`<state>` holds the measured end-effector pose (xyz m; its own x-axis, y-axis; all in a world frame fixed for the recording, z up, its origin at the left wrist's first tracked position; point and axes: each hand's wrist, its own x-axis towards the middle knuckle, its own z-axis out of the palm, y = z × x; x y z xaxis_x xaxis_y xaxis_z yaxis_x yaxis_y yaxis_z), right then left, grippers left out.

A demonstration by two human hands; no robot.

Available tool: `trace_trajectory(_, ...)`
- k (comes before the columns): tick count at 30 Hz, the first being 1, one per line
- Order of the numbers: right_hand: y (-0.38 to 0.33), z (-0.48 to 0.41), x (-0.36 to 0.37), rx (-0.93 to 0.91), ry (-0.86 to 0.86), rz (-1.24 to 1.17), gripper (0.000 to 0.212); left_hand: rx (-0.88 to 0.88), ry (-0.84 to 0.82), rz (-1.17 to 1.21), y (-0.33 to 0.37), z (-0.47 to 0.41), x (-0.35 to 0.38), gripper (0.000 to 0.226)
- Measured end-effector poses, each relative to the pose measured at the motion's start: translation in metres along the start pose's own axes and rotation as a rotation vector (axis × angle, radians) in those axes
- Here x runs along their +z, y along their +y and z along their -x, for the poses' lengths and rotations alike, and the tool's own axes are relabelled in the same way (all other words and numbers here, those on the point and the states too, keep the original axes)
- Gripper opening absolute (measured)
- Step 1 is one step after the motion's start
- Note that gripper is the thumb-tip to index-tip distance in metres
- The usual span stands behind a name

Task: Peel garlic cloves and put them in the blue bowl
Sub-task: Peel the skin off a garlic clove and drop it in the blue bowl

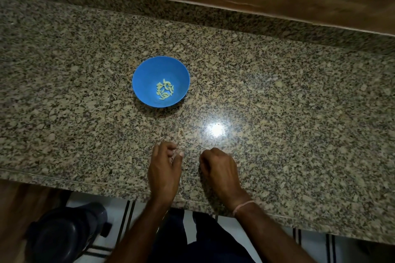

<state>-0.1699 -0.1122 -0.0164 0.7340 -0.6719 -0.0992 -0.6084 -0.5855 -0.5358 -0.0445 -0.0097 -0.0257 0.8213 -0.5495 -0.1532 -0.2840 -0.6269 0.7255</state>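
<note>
A blue bowl (149,70) stands on the granite counter, left of centre, with several pale peeled garlic cloves (165,89) on its bottom. Near the counter's front edge, my left hand (164,168) lies with its fingers curled and thumb against the fingertips; something small and pale seems pinched there, too blurred to name. About a hand's width to its right, my right hand (220,171) rests knuckles-up with its fingers curled under. What it holds, if anything, is hidden. Both hands are well in front of the bowl.
The speckled granite counter (277,102) runs the full width, with a raised granite strip and a wooden wall behind it. A bright light glare sits right of centre. Thin peel scraps (180,132) lie ahead of the left hand. A dark stool (64,235) stands below the counter edge.
</note>
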Motion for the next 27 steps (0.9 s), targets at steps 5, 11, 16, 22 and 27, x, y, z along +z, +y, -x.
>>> trace_trajectory(5, -0.005, 0.0, -0.006, 0.177, 0.017, -0.419, 0.012, -0.014, -0.211, 0.085, 0.006, 0.008, -0.001, 0.006)
trace_trajectory(11, -0.02, 0.002, -0.016, 0.383, -0.006, -0.934, 0.006, -0.167, -0.304, 0.379, 0.009, 0.008, -0.007, 0.009)
trace_trajectory(16, -0.019, 0.003, -0.016, 0.387, -0.007, -0.908, 0.006, -0.164, -0.333, 0.328, 0.01, 0.005, -0.016, 0.012)
trace_trajectory(22, -0.019, 0.006, -0.015, 0.227, 0.047, -0.719, 0.006, -0.084, -0.328, 0.159, 0.02, 0.003, -0.026, 0.017)
trace_trajectory(27, -0.025, 0.007, -0.015, 0.518, -0.069, -1.069, 0.019, 0.266, -0.134, -0.164, 0.024, 0.009, -0.03, 0.006)
